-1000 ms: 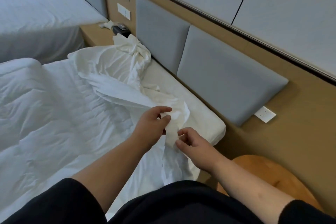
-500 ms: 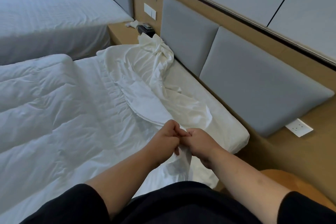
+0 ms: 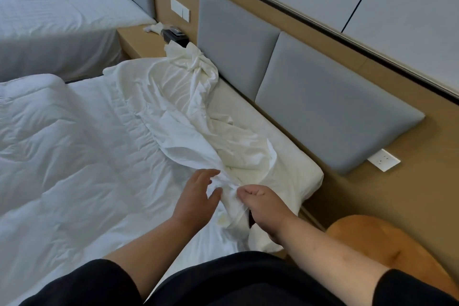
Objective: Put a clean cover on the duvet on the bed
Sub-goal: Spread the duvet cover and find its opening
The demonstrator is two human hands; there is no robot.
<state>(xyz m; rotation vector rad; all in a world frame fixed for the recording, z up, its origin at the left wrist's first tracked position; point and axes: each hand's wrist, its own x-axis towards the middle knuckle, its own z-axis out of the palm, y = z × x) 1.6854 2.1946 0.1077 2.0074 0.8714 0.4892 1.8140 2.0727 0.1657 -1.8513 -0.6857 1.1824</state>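
Left hand (image 3: 196,200) released, right hand (image 3: 263,206) gripping cover (image 3: 231,202)

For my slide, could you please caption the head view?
Right hand grips the white cover beside the open left hand, duvet spread alongside.

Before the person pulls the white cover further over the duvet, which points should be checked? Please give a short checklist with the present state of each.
1. Right hand grips the thin white cotton cover: ok.
2. Left hand also grips the cover: not ok, its fingers are open beside the fabric.
3. Cover spread flat: not ok, it lies bunched toward the grey padded headboard.
4. Thick white quilted duvet flat on the bed: ok.
5. Duvet corner inside the cover: cannot tell.
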